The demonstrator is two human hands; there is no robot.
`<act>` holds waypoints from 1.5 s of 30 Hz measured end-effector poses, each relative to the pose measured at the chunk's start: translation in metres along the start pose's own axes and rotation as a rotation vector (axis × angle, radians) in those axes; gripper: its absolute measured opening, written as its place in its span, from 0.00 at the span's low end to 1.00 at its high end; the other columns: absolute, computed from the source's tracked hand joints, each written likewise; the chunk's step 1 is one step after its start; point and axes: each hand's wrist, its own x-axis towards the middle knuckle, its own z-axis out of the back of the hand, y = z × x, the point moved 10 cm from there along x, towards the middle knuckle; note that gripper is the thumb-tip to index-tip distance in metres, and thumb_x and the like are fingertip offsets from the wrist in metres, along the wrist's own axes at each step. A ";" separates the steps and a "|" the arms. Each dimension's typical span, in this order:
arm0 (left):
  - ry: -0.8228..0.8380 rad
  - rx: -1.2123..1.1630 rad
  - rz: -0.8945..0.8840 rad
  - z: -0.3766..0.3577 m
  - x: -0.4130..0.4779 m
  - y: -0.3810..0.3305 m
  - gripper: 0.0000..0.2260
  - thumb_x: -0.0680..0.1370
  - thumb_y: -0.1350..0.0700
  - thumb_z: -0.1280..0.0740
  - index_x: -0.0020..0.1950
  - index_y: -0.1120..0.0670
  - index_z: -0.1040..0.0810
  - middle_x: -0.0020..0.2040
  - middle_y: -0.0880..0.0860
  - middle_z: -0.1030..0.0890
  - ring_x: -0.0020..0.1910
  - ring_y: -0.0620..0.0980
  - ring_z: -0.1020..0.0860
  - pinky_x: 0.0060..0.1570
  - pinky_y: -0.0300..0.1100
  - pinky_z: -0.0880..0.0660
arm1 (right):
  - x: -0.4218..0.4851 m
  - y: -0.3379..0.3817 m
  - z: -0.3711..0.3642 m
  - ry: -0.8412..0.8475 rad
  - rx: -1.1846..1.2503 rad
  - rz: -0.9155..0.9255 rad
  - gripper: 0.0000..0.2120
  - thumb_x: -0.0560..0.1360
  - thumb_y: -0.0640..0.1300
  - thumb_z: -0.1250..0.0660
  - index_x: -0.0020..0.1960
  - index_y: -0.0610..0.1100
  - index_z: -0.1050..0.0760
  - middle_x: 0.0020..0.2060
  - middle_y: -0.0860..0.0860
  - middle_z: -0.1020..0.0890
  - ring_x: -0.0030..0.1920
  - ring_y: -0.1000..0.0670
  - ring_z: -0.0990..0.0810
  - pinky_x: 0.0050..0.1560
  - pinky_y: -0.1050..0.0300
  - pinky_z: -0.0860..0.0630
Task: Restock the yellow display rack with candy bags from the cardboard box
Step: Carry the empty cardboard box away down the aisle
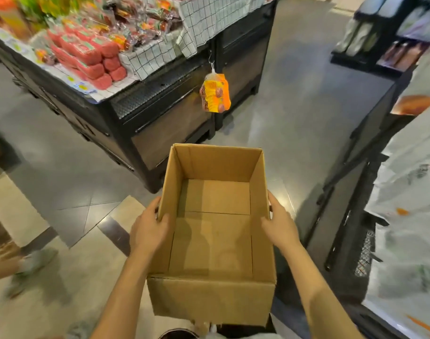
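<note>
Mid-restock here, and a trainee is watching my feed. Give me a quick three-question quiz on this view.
1. True or false: the cardboard box holds candy bags.
2. Where do the left hand and right hand grip the box? A) its side walls B) its bottom C) its far edge
3. Fill in: the net bag hangs from a ____ on the black stand.
Key: 1 false, it is empty; 2 A; 3 hook.
</note>
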 end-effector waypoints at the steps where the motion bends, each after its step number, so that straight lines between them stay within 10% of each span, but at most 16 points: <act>1: 0.017 0.009 -0.018 -0.003 0.019 -0.007 0.20 0.83 0.53 0.40 0.75 0.45 0.33 0.65 0.51 0.22 0.59 0.55 0.23 0.52 0.47 0.27 | 0.013 0.004 0.003 -0.021 0.008 -0.012 0.25 0.81 0.41 0.39 0.74 0.60 0.38 0.51 0.62 0.26 0.52 0.56 0.27 0.44 0.57 0.25; 12: 0.185 0.062 -0.141 -0.063 0.190 -0.104 0.21 0.81 0.53 0.38 0.74 0.41 0.35 0.62 0.49 0.21 0.58 0.54 0.22 0.60 0.55 0.24 | 0.148 0.004 0.035 -0.150 0.182 -0.160 0.22 0.81 0.43 0.37 0.65 0.66 0.38 0.47 0.70 0.27 0.45 0.63 0.26 0.38 0.72 0.32; 21: 0.229 0.076 -0.223 -0.121 0.329 -0.231 0.21 0.80 0.54 0.37 0.72 0.40 0.32 0.60 0.47 0.19 0.59 0.56 0.21 0.59 0.54 0.26 | 0.309 0.002 0.109 -0.195 0.159 -0.228 0.26 0.80 0.39 0.38 0.74 0.58 0.37 0.60 0.56 0.23 0.56 0.52 0.23 0.46 0.60 0.27; 27: 0.297 0.092 -0.274 -0.178 0.391 -0.306 0.21 0.81 0.53 0.37 0.73 0.40 0.33 0.61 0.50 0.19 0.59 0.56 0.21 0.58 0.55 0.25 | 0.371 -0.020 0.162 -0.273 0.141 -0.296 0.30 0.79 0.35 0.39 0.76 0.58 0.40 0.58 0.55 0.21 0.46 0.56 0.25 0.28 0.71 0.33; 34: 0.501 0.148 -0.417 -0.281 0.465 -0.406 0.21 0.77 0.48 0.37 0.70 0.38 0.30 0.63 0.50 0.19 0.61 0.57 0.21 0.58 0.56 0.24 | 0.424 -0.065 0.207 -0.405 0.194 -0.476 0.25 0.79 0.48 0.38 0.70 0.69 0.39 0.56 0.63 0.21 0.59 0.51 0.21 0.55 0.44 0.23; 45: 0.805 0.269 -0.746 -0.452 0.540 -0.592 0.18 0.79 0.58 0.36 0.68 0.49 0.26 0.61 0.53 0.20 0.59 0.57 0.22 0.48 0.43 0.31 | 0.494 -0.123 0.273 -0.714 0.389 -0.739 0.30 0.78 0.44 0.37 0.76 0.62 0.41 0.66 0.57 0.23 0.66 0.49 0.24 0.58 0.48 0.25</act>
